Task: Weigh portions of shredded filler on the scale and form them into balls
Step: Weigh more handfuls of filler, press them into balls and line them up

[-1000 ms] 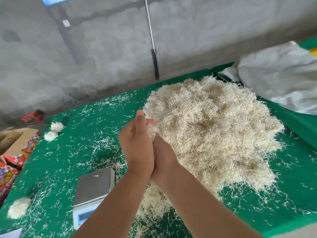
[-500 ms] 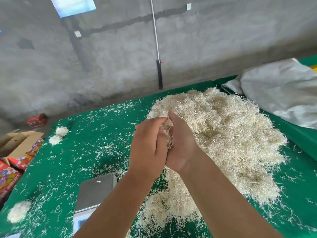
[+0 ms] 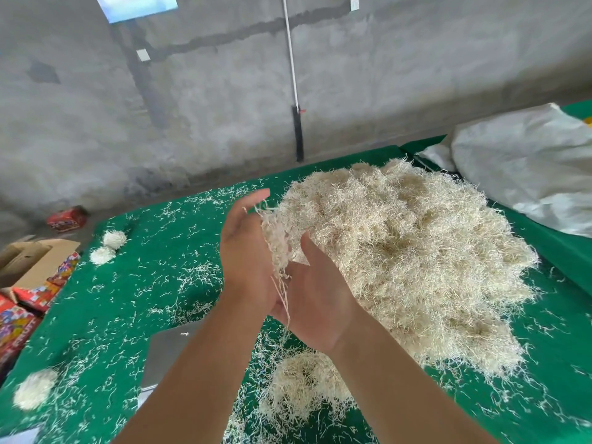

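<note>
Shredded filler (image 3: 277, 241) sat as a loose tuft between your left hand (image 3: 246, 251) and right hand (image 3: 315, 299), both palms spread and cupped above the table (image 3: 166, 277), likely so you could roll it beside the big heap (image 3: 416, 251).

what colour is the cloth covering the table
Green, littered with pale shreds; the table cloth shows clearly in the head view.
</note>
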### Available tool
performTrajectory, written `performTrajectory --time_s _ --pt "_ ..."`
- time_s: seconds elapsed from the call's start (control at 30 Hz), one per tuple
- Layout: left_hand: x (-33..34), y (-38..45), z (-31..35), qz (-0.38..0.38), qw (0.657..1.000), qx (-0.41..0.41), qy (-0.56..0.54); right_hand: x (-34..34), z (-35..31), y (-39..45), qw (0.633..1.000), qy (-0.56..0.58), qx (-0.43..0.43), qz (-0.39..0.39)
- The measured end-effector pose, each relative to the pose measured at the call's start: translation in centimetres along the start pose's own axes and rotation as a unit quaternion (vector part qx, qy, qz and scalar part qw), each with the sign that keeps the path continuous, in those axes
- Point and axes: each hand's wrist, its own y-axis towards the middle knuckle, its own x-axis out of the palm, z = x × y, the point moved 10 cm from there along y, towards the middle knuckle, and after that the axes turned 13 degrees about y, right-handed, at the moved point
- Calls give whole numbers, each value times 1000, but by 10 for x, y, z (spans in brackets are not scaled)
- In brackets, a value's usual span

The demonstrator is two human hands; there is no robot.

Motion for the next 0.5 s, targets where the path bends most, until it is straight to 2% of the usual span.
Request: performTrajectory --time_s 0.07,0.1,0.17,0.2,0.27,0.37,0.43,0.5 --pt "8 -7 -2 -37 991 65 111 4 3 5 999 26 -8 -32" --pt "12 -11 0 -44 970 129 200 4 3 7 998 32 -13 -45" --pt "22 -24 3 -46 899 269 342 2 2 9 998 46 -19 -42" --pt "26 -31 0 -54 877 308 366 -5 0 10 997 62 -20 -31" --pt "31 -45 -11 -87 868 323 367 -18 -4 12 997 81 -5 -8" --pt "38 -72 -22 -126 840 361 385 -17 -5 11 992 123 36 -25" --pt "33 -77 -20 -97 831 383 392 -11 -1 11 984 151 72 -53" --pt "23 -68 -10 -52 840 379 386 -6 2 10 984 136 91 -72"
